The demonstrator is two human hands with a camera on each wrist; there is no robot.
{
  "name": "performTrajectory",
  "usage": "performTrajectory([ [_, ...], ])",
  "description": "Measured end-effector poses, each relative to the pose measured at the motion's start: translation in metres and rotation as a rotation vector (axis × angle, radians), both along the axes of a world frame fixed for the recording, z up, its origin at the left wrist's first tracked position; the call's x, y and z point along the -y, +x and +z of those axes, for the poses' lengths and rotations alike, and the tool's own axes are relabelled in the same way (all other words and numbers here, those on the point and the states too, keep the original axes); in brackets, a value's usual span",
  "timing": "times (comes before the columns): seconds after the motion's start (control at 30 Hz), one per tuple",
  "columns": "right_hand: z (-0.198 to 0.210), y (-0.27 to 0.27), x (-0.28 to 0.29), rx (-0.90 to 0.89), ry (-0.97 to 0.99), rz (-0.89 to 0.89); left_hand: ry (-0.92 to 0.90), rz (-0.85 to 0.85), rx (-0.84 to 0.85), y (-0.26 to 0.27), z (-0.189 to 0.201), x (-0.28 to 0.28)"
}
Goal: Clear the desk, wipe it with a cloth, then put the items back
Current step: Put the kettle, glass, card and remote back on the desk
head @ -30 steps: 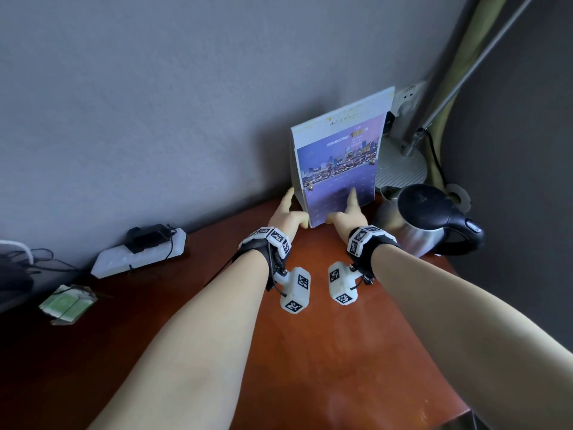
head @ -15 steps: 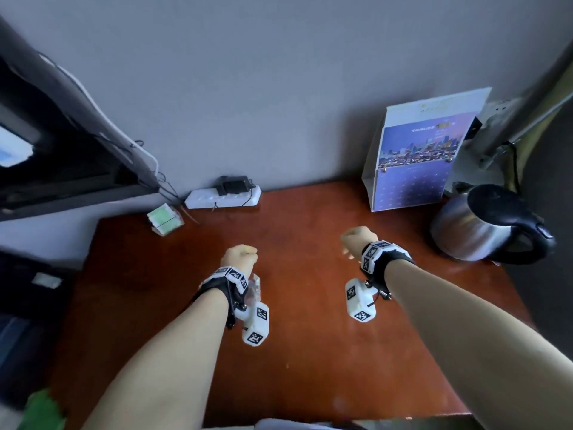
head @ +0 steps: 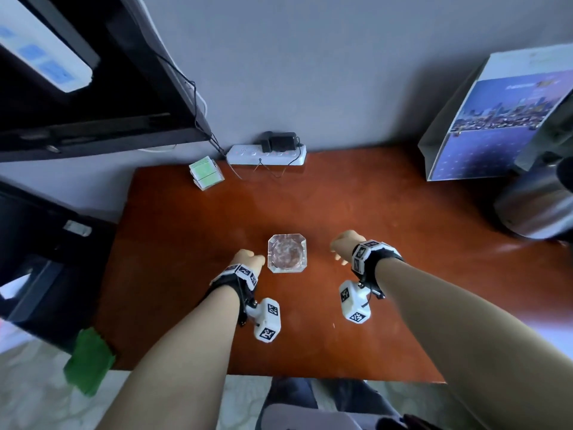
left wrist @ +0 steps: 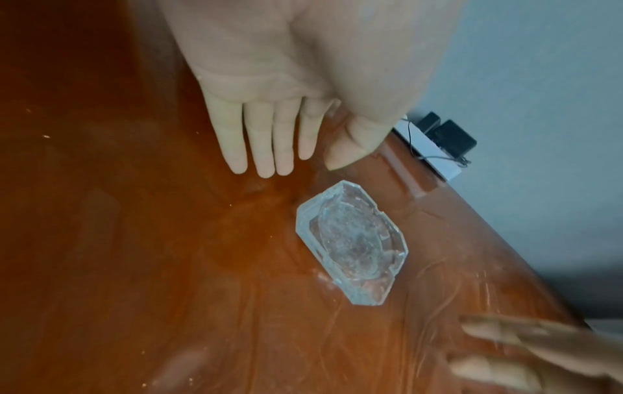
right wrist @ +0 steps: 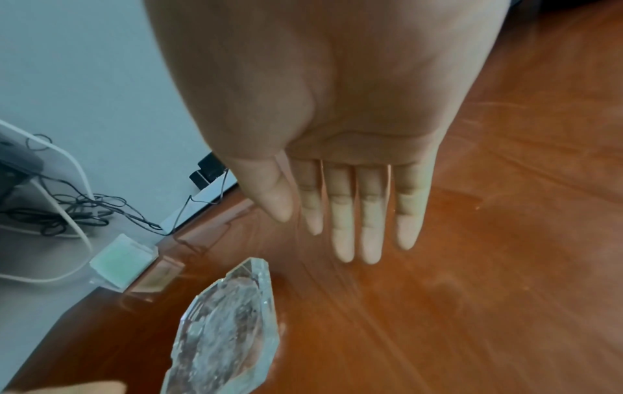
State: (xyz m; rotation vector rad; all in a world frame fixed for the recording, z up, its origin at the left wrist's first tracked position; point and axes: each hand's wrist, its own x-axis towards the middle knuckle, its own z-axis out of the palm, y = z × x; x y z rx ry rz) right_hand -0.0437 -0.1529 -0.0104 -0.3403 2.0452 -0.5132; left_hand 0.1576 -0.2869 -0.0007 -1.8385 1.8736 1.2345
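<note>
A clear glass ashtray (head: 286, 252) sits on the red-brown desk (head: 310, 342), near the middle. My left hand (head: 248, 259) hovers just to its left, and my right hand (head: 342, 248) is a short way to its right. In the left wrist view the left hand (left wrist: 286, 165) has straight fingers and holds nothing, with the ashtray (left wrist: 350, 242) beside them. The right hand (right wrist: 337, 240) is likewise flat and empty over bare wood, and the ashtray (right wrist: 226, 333) lies to its lower left. Neither hand touches the glass.
A blue calendar stand (head: 496, 125) and a steel kettle (head: 533, 209) stand at the back right. A white power strip (head: 266, 154) and a clear holder of green cards (head: 206, 172) lie along the wall. A green cloth (head: 88, 361) hangs at the desk's left front corner.
Both hands let go of the calendar stand at the back right and drew back to mid-desk. My head turned left and down, which brought the ashtray into view between the hands.
</note>
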Motion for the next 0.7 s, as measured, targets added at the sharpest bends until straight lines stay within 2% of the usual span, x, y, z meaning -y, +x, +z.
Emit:
performTrajectory([
  [0.07,-0.005,0.009,0.014,-0.021,0.011,-0.029,0.032,-0.042,0.017,-0.004,-0.004,0.005],
  [0.23,-0.015,0.042,0.04,0.024,0.05,-0.109,0.103,-0.009,-0.033,-0.017,-0.023,0.023],
  [0.4,-0.027,0.059,0.056,-0.021,0.041,-0.21,0.142,-0.05,-0.126,-0.027,-0.024,0.031],
  [0.63,-0.021,0.055,0.084,-0.048,0.0,-0.313,0.244,0.074,-0.248,-0.032,-0.041,0.064],
  [0.7,-0.016,0.053,0.103,-0.061,-0.031,-0.316,0.236,0.119,-0.282,-0.033,-0.031,0.081],
])
